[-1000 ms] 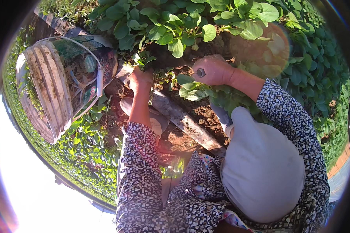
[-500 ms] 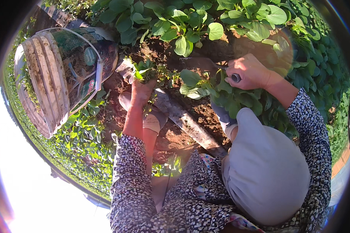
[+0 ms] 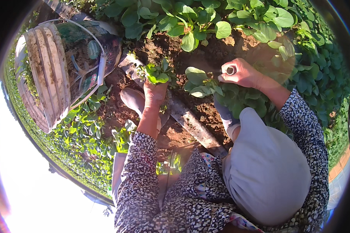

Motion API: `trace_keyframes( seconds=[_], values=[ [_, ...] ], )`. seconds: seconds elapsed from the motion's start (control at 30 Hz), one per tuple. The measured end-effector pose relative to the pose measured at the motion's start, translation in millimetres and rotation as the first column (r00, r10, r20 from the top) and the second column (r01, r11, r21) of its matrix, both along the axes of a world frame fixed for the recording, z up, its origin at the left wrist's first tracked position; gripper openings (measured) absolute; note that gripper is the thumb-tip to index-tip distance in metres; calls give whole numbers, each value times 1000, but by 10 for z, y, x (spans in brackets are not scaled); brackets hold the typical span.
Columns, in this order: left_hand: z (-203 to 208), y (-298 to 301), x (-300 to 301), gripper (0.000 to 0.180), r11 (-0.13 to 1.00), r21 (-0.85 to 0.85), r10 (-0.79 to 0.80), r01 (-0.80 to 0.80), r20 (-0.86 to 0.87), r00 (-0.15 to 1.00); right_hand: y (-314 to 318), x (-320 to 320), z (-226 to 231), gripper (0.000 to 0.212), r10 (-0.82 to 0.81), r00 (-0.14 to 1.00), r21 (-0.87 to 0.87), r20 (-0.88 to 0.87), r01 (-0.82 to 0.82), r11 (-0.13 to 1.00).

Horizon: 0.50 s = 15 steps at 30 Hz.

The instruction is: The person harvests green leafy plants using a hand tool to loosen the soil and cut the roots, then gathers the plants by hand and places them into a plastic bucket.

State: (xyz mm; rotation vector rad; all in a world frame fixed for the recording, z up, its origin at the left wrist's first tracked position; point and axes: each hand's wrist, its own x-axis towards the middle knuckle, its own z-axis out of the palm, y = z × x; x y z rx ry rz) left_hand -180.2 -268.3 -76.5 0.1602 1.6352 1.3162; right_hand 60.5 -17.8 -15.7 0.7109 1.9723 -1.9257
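Note:
My left hand (image 3: 154,94) is closed around a small bunch of leafy greens (image 3: 158,74), with leaves sticking out above the fingers. Thin weedy stems hang by the wrist. To the right, my right hand (image 3: 243,73) grips a hand tool by its hollow tubular handle (image 3: 231,70), whose round end faces up. The tool's blade cannot be made out now. Just below and left of that hand stands a broad-leaved green plant (image 3: 198,83), rooted in brown soil (image 3: 159,48). I cannot tell whether the tool touches it.
A dirty white bucket (image 3: 46,73) with a wire handle sits at the left, bits of greenery in its mouth. Leafy plants (image 3: 190,23) grow along the far side and right. A pale, soil-streaked strip (image 3: 194,126) crosses the ground between my shoes. Grey cloth (image 3: 266,167) covers the lower right.
My left hand has moved right with the greens, toward the rooted plant. My right hand has turned, so the handle end points up and the flat blade seen before is out of sight.

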Motion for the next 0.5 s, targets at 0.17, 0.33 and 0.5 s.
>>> trace_keyframes(
  seconds=[0.17, 0.33, 0.5],
  values=[
    [162, -208, -286, 48, 890, 64, 425, -451, 242, 873, 94, 85, 219, 24, 105, 993, 133, 63, -112, 985],
    [-22, -161, -269, 50, 961, -276, -136, 30, -372, 918, -129, -158, 283, 17, 374, 923, 528, -90, -274, 804],
    [404, 149, -177, 60, 505, -832, -816, 229, -373, 442, -303, -197, 162, 17, 397, 906, 616, -151, -228, 754]
  ],
)
